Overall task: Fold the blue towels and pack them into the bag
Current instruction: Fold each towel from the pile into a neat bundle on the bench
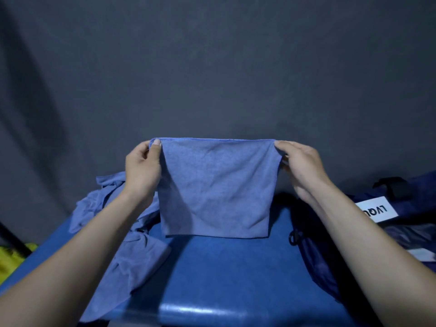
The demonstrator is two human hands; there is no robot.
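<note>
Both hands, left hand (141, 166) and right hand (300, 166), pinch the blue towel (214, 187) taut above the tabletop (224, 274), fingers (155, 147) gripping corners to square the fold.

Dark grey backdrop (212, 67) fills the view from 9 through 12 to 3 o'clock, softly creased, shadowed toward 9. Blue glossy tabletop (224, 267) at 6 o'clock, with a light glare streak near its front edge. Yellow-green patch (9, 258) and a dark bar (14, 239) at 8 o'clock.
</note>
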